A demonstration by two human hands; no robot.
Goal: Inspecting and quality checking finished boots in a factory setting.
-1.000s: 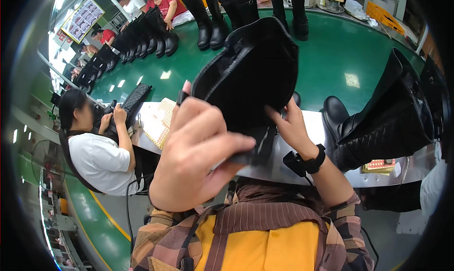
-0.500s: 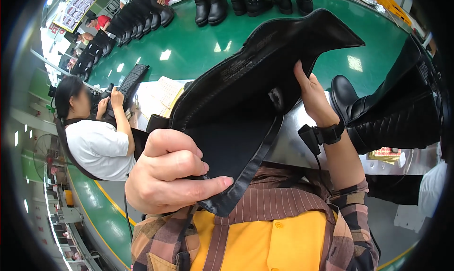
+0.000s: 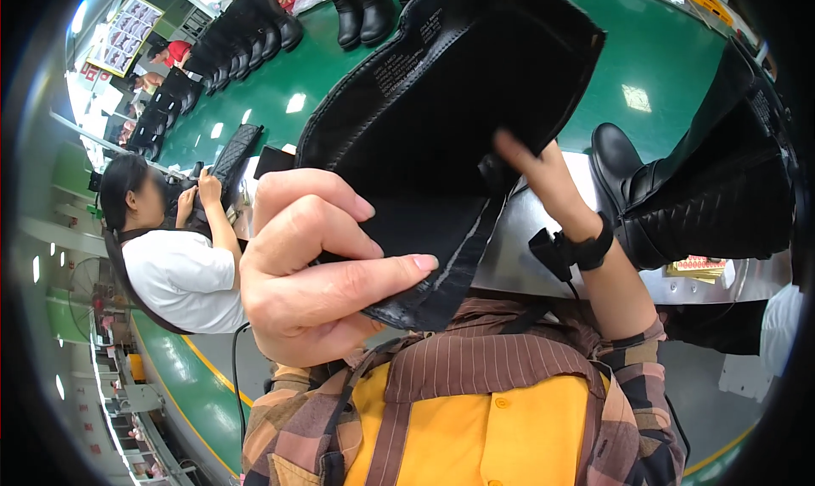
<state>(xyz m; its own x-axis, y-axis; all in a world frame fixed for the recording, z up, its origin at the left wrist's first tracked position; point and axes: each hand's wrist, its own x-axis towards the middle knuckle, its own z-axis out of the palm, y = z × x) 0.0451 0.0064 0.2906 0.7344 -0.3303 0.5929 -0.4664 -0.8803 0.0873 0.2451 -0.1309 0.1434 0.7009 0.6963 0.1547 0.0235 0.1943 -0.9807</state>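
Note:
Spread before me is a black boot shaft (image 3: 475,104), its dark lining facing up, with small pale print near the far edge. My left hand (image 3: 310,265) is closed on the shaft's near left part, fingers curled and thumb lying along the edge. A whitish streak runs down the near edge strip beside that thumb. At the right edge is my right hand (image 3: 552,180), its blurred thumb over the lining and its other fingers hidden behind the material. The shaft's lower end is out of sight. A black strap with a small device (image 3: 556,252) circles my right wrist.
A tall black boot (image 3: 696,189) lies on the metal table (image 3: 522,257) at right, near a stack of printed cards (image 3: 700,267). On the left a co-worker (image 3: 182,261) handles a quilted black boot (image 3: 233,159). More boots (image 3: 246,32) stand along the green surface beyond.
The boot shaft has tilted and swung leftward, showing more lining and print. My left hand has risen a little. My right thumb has shifted down and left over the lining.

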